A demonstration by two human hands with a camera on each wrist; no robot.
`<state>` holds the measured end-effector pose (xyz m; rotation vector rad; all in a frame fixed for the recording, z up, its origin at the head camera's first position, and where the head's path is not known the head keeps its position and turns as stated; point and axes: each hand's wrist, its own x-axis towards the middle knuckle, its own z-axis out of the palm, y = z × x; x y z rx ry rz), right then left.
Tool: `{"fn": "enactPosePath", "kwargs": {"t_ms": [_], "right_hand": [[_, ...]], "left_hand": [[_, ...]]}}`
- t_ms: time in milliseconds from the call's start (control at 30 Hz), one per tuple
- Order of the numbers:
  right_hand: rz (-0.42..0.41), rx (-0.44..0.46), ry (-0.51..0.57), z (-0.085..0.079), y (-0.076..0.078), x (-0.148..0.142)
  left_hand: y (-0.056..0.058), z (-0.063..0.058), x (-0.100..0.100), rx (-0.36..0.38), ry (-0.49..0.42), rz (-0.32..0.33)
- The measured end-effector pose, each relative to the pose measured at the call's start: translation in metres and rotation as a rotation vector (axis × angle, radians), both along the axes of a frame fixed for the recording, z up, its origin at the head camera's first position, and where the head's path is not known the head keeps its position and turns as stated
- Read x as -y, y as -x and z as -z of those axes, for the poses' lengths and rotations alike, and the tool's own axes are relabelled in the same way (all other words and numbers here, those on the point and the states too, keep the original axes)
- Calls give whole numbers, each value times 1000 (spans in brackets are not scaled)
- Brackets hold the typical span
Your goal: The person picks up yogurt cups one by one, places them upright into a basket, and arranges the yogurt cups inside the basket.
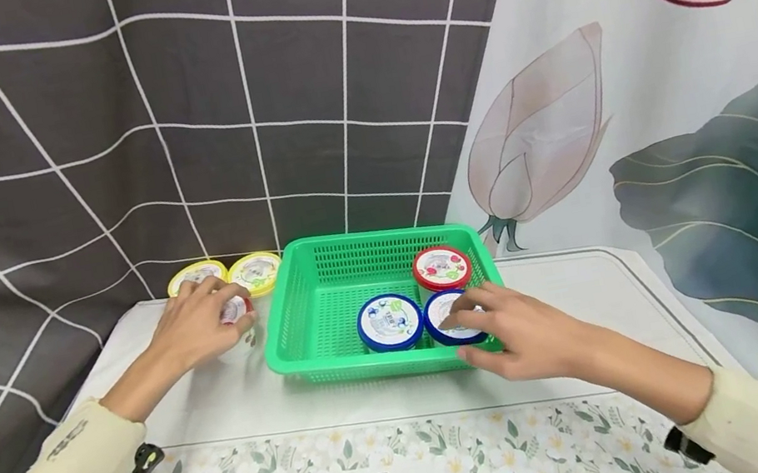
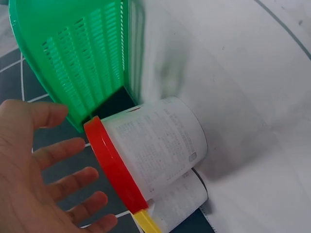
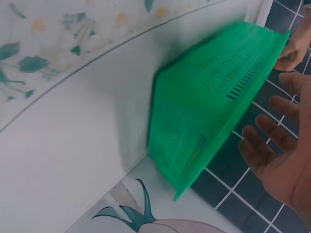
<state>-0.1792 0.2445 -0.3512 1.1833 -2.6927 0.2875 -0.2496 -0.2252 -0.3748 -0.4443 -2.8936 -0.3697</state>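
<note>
On the left, my left hand hovers over a red-lidded tub, which the fingers partly hide. The left wrist view shows that tub with its white printed side, and the spread fingers stand apart from the lid. My right hand reaches over the near right rim of a green plastic basket, its fingers over a blue-lidded tub. In the right wrist view those fingers are loosely bent, with nothing between them. A second blue-lidded tub and a red-lidded one also stand in the basket.
Two yellow-lidded tubs, one at the back left and one beside the basket, stand against the dark checked curtain. A white cloth lies under the basket, with a flower-print strip in front. A patterned white curtain hangs at right.
</note>
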Motion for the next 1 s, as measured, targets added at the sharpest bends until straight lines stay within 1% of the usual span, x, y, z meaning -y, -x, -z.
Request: {"fn": "enactPosePath", "kwargs": {"t_ms": [267,333,500,567,733,1000], "right_hand": [[33,-32,-35,1,-14,-15],[21,-61,-56,2,-16,-18],[-50,-144,-86,8,-19,-24],[-66,-166,-90,10,-19,-25],[-76,-221,-114,14,-19,-25],[-75,-293,-124,20,-20,-22]], "left_hand": [[1,-3,3,68,29,-20],[1,-3,3,79,32,-25],[3,-4,4,96,37,-35],[4,-5,4,107,38,-37],[8,-6,5,138,34,-38],[13,-9,6,171,37,-37]]}}
